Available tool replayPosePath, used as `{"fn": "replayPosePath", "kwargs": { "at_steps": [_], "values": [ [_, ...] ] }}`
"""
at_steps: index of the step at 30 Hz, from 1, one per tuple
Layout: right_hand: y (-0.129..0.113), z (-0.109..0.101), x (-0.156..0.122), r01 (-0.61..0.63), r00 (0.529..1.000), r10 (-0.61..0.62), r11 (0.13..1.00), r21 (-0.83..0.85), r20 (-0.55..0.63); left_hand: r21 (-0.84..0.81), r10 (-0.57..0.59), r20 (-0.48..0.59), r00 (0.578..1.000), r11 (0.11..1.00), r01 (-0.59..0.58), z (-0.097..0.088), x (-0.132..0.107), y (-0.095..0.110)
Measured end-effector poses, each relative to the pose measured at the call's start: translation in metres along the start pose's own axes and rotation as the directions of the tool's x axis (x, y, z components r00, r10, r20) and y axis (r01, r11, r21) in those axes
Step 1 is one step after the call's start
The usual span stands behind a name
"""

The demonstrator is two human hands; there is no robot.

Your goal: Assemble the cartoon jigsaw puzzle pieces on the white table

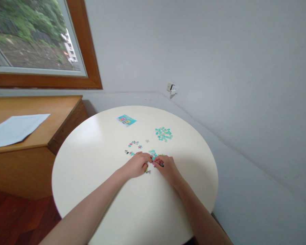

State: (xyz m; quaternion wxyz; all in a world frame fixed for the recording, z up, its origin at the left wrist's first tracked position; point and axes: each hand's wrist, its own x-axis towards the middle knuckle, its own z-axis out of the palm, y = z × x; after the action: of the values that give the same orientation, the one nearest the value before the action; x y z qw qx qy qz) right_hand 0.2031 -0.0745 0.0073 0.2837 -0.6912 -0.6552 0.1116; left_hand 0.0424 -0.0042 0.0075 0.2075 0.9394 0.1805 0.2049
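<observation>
Two hands meet almost fingertip to fingertip near the middle of a round cream table (97, 190). Left hand (137, 165): palm down, fingers bent, tips at the near edge of a small teal patch (153, 154) of joined puzzle pieces. Right hand (167, 167): palm down, fingers curled inward toward the same patch, with a dark and pink speck at its fingertips. Whether either hand pinches a piece or only presses on it: cannot tell, since the fingers cover the contact.

The teal patch lies flat on the table just beyond both hands, partly hidden by them. One loose piece (148, 172) sits just under the left hand's knuckles, on the near side.

Further out:
- Scattered pink and mixed pieces (133, 145) in a loose arc, left of the patch.
- Single pale piece (147, 140) beyond the patch, lying apart.
- Teal pile (164, 133) of unsorted pieces, far right, well apart from the hands.
- Picture card (126, 120) near the far edge, teal with cartoon figures; its print is too small to read.

Off the table: a wooden desk (53, 112) on the left carries a white sheet (15, 129), text illegible. Above it, a wood-framed window (88, 51) shows greenery. A wall socket (171, 88) with a white plug sits on the grey wall behind the table.
</observation>
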Motion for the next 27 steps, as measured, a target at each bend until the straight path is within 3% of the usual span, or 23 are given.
{"fn": "replayPosePath", "kwargs": {
  "at_steps": [3, 7, 19, 23, 27],
  "values": [
    [-0.0002, -0.0010, -0.0014, 0.037, 0.998, -0.038, 0.999, -0.025, -0.039, -0.003, -0.002, 0.007, 1.000, 1.000, 0.002, -0.0010, 0.0004, 0.0011],
    [0.0011, -0.0010, -0.0025, 0.085, 0.996, -0.085, 0.996, -0.036, -0.002, 0.001, -0.010, 0.008, 1.000, 1.000, 0.010, -0.0009, 0.0004, 0.0013],
    [0.0038, 0.0009, -0.0023, 0.124, 0.991, -0.125, 0.992, -0.022, -0.047, -0.016, -0.006, -0.012, 1.000, 1.000, 0.006, 0.0004, 0.0001, -0.0002],
    [0.0046, 0.0012, -0.0018, 0.140, 0.990, -0.140, 0.990, -0.003, -0.005, -0.043, 0.001, -0.031, 1.000, 0.999, -0.003, 0.0001, 0.0008, -0.0007],
    [0.0063, 0.0021, -0.0007, 0.115, 0.990, -0.116, 0.993, -0.020, -0.082, -0.072, -0.011, -0.067, 0.998, 0.997, 0.006, 0.0008, 0.0018, -0.0020]
  ]
}}
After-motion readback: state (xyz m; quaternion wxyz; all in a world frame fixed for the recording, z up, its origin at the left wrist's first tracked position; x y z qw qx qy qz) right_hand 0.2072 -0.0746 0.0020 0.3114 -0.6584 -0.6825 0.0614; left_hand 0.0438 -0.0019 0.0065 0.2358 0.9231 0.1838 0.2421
